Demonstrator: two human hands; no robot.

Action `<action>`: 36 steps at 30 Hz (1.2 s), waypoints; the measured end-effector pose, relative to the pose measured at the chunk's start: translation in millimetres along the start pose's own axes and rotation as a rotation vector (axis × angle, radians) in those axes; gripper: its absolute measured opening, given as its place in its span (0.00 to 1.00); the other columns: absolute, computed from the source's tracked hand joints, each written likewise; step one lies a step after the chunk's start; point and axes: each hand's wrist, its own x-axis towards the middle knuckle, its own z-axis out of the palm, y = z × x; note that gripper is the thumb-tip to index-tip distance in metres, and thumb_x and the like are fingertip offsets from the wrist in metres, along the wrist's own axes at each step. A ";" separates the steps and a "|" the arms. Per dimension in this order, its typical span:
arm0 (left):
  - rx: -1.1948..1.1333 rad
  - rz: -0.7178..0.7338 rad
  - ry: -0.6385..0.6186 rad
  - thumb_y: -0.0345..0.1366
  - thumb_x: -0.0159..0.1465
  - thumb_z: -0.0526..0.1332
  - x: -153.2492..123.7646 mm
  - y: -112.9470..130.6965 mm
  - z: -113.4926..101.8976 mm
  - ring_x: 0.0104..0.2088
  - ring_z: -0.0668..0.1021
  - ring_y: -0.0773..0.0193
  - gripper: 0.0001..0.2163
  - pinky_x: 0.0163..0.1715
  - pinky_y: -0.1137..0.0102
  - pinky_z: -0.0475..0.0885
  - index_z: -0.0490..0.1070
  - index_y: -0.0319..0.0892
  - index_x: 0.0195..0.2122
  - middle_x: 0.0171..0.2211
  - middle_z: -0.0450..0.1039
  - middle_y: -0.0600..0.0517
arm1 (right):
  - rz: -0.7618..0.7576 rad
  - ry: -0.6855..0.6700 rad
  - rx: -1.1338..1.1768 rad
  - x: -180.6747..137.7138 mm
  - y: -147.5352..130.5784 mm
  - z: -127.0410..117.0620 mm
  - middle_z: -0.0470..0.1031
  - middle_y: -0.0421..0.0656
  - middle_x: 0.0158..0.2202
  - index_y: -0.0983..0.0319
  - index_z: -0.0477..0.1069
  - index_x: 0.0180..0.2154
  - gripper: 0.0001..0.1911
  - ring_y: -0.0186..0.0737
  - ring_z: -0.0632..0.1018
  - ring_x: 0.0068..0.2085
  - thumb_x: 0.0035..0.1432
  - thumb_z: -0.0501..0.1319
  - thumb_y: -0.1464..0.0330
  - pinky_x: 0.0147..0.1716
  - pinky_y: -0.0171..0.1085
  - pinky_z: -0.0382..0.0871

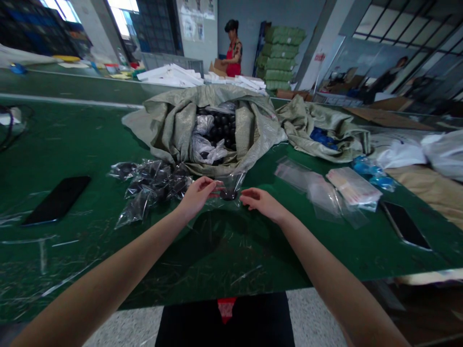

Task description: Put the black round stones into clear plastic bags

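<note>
— Green tabletop [90, 144] all around, and a big grey sack [170, 125] lying open just behind your hands. What have you got?

— A small clear bag [231, 185] with one dark round piece [228, 194] inside. It sits low over the tabletop, right between my hands. My left hand [197, 195] has its fingers [206, 184] pinched on one edge. My right hand [261, 202] has its fingers bent narrow at the other edge, but I cannot tell if they really grip.

— What could go wrong?

— The bag looks thin and slippery to me. If only one side is held, it may tip, and the piece may roll out.

— Roll where?

— Maybe into the pile of filled bags [152, 185] just beside my left hand, where it could get lost. My arm could also bump the black phone [58, 200] on the left, but that lies well apart.
</note>
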 end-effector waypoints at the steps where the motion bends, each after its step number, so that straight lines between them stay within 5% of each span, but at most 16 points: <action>1: 0.016 0.008 -0.004 0.39 0.57 0.66 -0.9 0.4 0.3 0.40 0.81 0.59 0.10 0.42 0.62 0.76 0.67 0.39 0.32 0.43 0.78 0.46 | -0.030 0.054 0.049 2.0 -2.8 0.3 0.79 0.45 0.40 0.61 0.76 0.41 0.17 0.37 0.78 0.37 0.50 0.68 0.60 0.30 0.32 0.73; 9: 0.120 0.004 -0.019 0.41 0.58 0.65 -6.8 -0.8 2.9 0.41 0.80 0.58 0.11 0.41 0.62 0.76 0.69 0.39 0.33 0.45 0.78 0.44 | -0.176 0.296 0.291 20.7 -11.7 16.3 0.80 0.43 0.34 0.60 0.76 0.31 0.12 0.39 0.79 0.36 0.48 0.68 0.59 0.36 0.38 0.75; 17: -0.011 -0.120 0.025 0.36 0.56 0.67 -8.9 -8.3 -1.0 0.40 0.81 0.58 0.08 0.43 0.62 0.76 0.70 0.38 0.31 0.39 0.79 0.45 | -0.214 0.341 0.390 26.0 -0.9 24.5 0.79 0.42 0.29 0.61 0.75 0.30 0.14 0.39 0.79 0.32 0.46 0.68 0.58 0.35 0.39 0.75; 21: 0.148 -0.138 0.054 0.35 0.58 0.64 -5.8 -5.6 -2.9 0.41 0.80 0.58 0.06 0.43 0.62 0.76 0.70 0.39 0.32 0.39 0.78 0.44 | -0.233 0.334 0.408 26.0 2.6 28.6 0.79 0.41 0.29 0.60 0.76 0.32 0.13 0.39 0.79 0.32 0.48 0.68 0.59 0.37 0.41 0.76; 23: 0.403 0.001 0.142 0.36 0.58 0.63 -3.6 0.5 -2.5 0.38 0.80 0.59 0.07 0.40 0.63 0.75 0.70 0.39 0.35 0.37 0.77 0.46 | -0.243 0.341 0.410 26.3 3.7 29.5 0.79 0.40 0.28 0.60 0.77 0.34 0.13 0.40 0.79 0.32 0.48 0.68 0.60 0.37 0.42 0.76; 25: 0.704 0.306 0.211 0.35 0.59 0.63 -1.2 9.0 0.0 0.37 0.78 0.59 0.07 0.38 0.63 0.74 0.71 0.40 0.38 0.37 0.76 0.47 | -0.257 0.345 0.398 26.5 4.5 29.6 0.79 0.40 0.28 0.60 0.77 0.34 0.12 0.40 0.79 0.32 0.49 0.67 0.60 0.38 0.42 0.77; 29: 1.108 0.892 0.009 0.32 0.64 0.58 5.2 25.5 15.1 0.41 0.75 0.60 0.05 0.44 0.63 0.72 0.73 0.40 0.39 0.38 0.76 0.47 | -0.296 0.345 0.322 25.9 4.4 28.8 0.79 0.41 0.29 0.60 0.77 0.34 0.10 0.40 0.79 0.32 0.51 0.66 0.61 0.37 0.40 0.76; 32: 1.301 1.054 -0.158 0.33 0.67 0.56 11.7 32.2 31.3 0.42 0.75 0.59 0.09 0.46 0.61 0.70 0.74 0.40 0.42 0.40 0.77 0.47 | -0.354 0.351 0.230 24.1 3.7 28.4 0.79 0.42 0.31 0.61 0.77 0.35 0.10 0.40 0.79 0.33 0.53 0.64 0.63 0.37 0.40 0.76; 36: 1.505 1.132 -0.208 0.34 0.68 0.55 18.8 36.6 45.7 0.41 0.74 0.56 0.10 0.41 0.61 0.69 0.76 0.39 0.41 0.39 0.78 0.47 | -0.468 0.374 0.041 19.1 1.7 27.1 0.79 0.44 0.34 0.62 0.76 0.36 0.09 0.40 0.79 0.35 0.57 0.61 0.64 0.38 0.39 0.75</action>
